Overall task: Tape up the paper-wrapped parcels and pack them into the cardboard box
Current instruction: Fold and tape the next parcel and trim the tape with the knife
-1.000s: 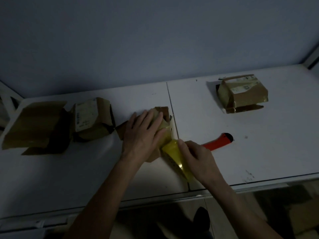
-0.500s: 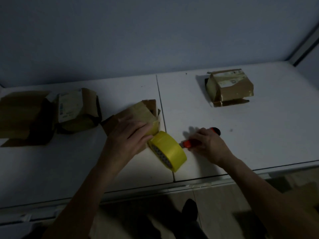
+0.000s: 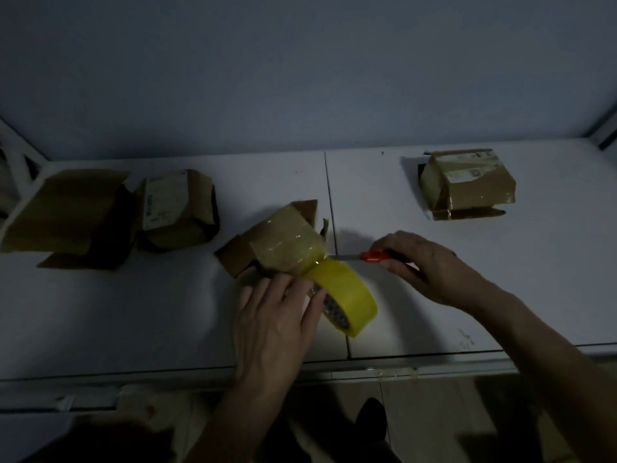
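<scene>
White table (image 3: pixel 133 312), two panels with a seam down the middle, blue-grey wall behind, dim light. Far left: open cardboard box (image 3: pixel 63 215) lying on its side, flaps out. Just right of it, touching, a paper-wrapped parcel with white label (image 3: pixel 175 208). Far right, well apart: another parcel (image 3: pixel 467 182), taped, label on top, loose flap at its base. Centre, near the seam: third parcel (image 3: pixel 283 242), shiny tape across its top, tape strip running off its right corner to a yellow roll (image 3: pixel 345 295) standing tilted on the table just beside it. Left hand (image 3: pixel 277 315) lies flat, fingers straight and together, tips on the parcel's near side, beside the roll. Right hand (image 3: pixel 430 265) curls round a red-handled knife (image 3: pixel 367 256), blade pointing left, tip at the tape strip between parcel and roll.
</scene>
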